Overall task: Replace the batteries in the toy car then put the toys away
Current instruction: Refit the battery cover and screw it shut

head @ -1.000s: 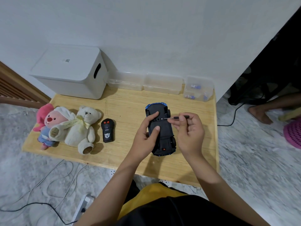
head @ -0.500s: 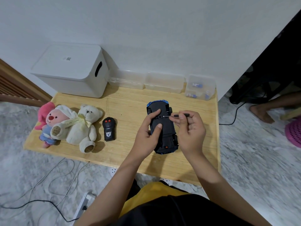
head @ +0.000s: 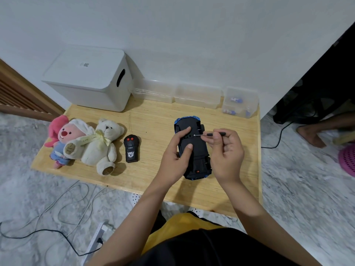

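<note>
A blue toy car [head: 197,150] lies upside down on the low wooden table [head: 153,120], its black underside facing up. My left hand [head: 177,156] grips the car's left side, thumb and a finger pressed on the underside. My right hand [head: 225,150] pinches a small black-handled screwdriver [head: 210,134], whose metal tip touches the car's underside near the front. A black remote control [head: 131,149] with two red buttons lies left of the car. A cream teddy bear [head: 101,146] and a pink plush doll [head: 65,139] lie at the table's left end.
A white lidded storage box [head: 90,79] stands at the back left. Clear plastic containers [head: 196,96] line the wall; the right one [head: 240,102] holds small blue-and-white items. Cables and a power strip [head: 96,239] lie on the marble floor. Another person's foot [head: 311,135] and a pink basket [head: 347,160] are at right.
The hands, car and screwdriver stay in almost the same place; my right hand's fingers shift slightly on the screwdriver handle. The view has drifted a little.
</note>
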`<state>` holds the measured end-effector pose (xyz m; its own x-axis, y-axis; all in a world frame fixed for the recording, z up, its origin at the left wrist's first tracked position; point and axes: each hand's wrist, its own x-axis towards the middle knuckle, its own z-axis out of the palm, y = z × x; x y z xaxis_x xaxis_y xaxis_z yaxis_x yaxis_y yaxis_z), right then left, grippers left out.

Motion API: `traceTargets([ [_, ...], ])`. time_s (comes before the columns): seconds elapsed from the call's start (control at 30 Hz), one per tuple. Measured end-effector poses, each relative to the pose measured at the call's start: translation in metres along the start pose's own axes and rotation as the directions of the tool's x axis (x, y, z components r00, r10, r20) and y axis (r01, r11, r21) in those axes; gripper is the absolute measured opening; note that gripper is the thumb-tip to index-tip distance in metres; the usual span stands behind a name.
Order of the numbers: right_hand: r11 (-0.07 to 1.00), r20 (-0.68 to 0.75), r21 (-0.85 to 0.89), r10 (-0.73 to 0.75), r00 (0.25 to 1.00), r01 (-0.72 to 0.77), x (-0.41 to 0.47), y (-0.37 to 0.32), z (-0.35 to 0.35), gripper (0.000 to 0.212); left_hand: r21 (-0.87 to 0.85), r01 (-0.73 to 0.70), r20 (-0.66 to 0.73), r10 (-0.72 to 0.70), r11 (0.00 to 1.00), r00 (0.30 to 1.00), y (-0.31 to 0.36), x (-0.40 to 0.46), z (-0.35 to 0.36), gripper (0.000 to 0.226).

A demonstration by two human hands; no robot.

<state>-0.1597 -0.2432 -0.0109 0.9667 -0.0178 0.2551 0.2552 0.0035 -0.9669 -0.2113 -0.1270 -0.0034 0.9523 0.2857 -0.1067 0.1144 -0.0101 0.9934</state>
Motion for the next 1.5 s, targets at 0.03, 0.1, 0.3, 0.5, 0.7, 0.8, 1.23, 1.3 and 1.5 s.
traceTargets([
  [0.03,1.0,-0.001,0.005,0.003,1.0,-0.003,-0.0005,-0.0002,0.0,0.013,0.003,-0.003,-0.002,0.003,1.0,1.0,-0.0001,-0.0003,0.0001,0.04],
  [0.1,1.0,-0.001,0.008,0.006,1.0,-0.006,-0.0012,-0.0007,0.0002,0.016,0.004,-0.003,-0.004,0.003,1.0,1.0,-0.0003,-0.0006,0.0003,0.04],
  [0.3,1.0,0.01,0.007,0.003,1.0,-0.003,-0.001,-0.0001,0.0006,0.013,-0.006,-0.003,-0.005,0.003,1.0,1.0,-0.0003,-0.0011,0.001,0.04],
  [0.5,1.0,0.007,0.005,-0.013,1.0,0.013,-0.0008,-0.0006,0.0012,0.015,-0.003,-0.003,-0.006,0.003,1.0,1.0,-0.0009,-0.0005,0.0006,0.039],
  [0.7,1.0,-0.004,0.021,-0.016,1.0,0.016,0.0012,-0.0029,0.0028,0.017,0.004,-0.004,-0.016,0.004,1.0,1.0,-0.0016,0.0012,-0.0001,0.039],
  [0.8,1.0,-0.007,0.021,0.001,1.0,-0.001,0.0023,-0.0032,0.004,0.018,-0.004,0.002,-0.014,-0.002,1.0,1.0,-0.0017,0.0019,-0.0002,0.039],
  [1.23,0.996,0.023,-0.041,-0.08,0.997,0.081,0.0046,0.0029,0.0057,0.009,-0.014,0.007,-0.019,-0.008,1.0,1.0,-0.0016,0.0045,-0.0008,0.04],
  [1.3,0.994,0.027,-0.052,-0.09,0.996,0.091,0.0045,0.0029,0.006,0.009,-0.007,0.004,-0.022,-0.004,1.0,1.0,-0.0014,0.0047,-0.0013,0.04],
  [1.5,0.995,0.031,-0.045,-0.083,0.996,0.085,0.0051,-0.0016,0.0077,0.005,-0.006,-0.006,-0.035,0.006,1.0,0.999,0.0016,0.0035,-0.0033,0.04],
])
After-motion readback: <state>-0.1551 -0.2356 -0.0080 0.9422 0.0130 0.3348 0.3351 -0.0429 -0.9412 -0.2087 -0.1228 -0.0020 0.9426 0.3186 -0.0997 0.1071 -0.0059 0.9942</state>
